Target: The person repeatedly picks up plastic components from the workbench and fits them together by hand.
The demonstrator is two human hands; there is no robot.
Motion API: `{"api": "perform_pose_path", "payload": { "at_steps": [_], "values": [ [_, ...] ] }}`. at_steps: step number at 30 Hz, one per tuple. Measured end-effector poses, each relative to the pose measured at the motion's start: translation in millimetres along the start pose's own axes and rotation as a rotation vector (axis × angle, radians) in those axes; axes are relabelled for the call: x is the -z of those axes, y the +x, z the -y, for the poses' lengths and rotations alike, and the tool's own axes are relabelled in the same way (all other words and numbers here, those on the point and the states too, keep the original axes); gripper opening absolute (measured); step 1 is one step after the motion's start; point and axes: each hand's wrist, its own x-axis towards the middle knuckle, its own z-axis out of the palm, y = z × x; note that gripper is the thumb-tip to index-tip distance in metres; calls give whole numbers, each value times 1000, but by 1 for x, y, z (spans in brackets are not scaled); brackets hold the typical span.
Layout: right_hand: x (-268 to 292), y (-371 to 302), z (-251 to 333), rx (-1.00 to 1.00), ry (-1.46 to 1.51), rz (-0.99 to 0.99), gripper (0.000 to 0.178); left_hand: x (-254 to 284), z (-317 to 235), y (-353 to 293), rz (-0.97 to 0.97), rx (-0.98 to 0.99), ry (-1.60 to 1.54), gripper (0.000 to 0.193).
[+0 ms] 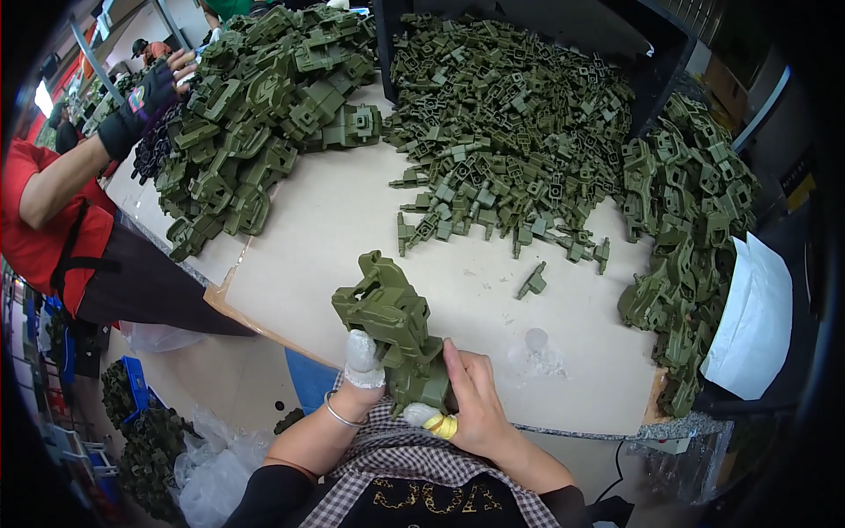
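Just above the near edge of the table I hold a large olive-green moulded plastic part (392, 321), tilted upright in both hands. My left hand (359, 374) grips its left side, with a white-wrapped thumb against it and the other fingers hidden behind. My right hand (480, 400) closes round the lower right end. White wrapping and yellow tape cover its thumb, which presses on the bottom of the part. Farther off, a single small green plastic piece (532, 281) lies apart from a wide heap of similar small pieces (519, 132).
Large green parts are piled at the back left (273, 106) and along the right edge (682, 220). A dark bin (385, 53) frames the small-piece heap. White sheets (748, 321) lie at right. A co-worker's gloved hand (154, 97) touches the left pile. Plastic bags (220, 471) lie lower left.
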Motion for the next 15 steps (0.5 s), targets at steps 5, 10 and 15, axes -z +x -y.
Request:
{"api": "perform_pose_path", "payload": {
  "at_steps": [5, 10, 15],
  "values": [
    [-3, 1, -4, -49, 38, 12, 93, -11, -3, 2, 85, -75, -68, 79],
    [0, 13, -8, -75, 84, 28, 91, -7, 0, 9, 6, -163, -86, 54],
    [0, 14, -10, -141, 120, 71, 96, -8, 1, 14, 49, -186, -54, 37]
  ]
}}
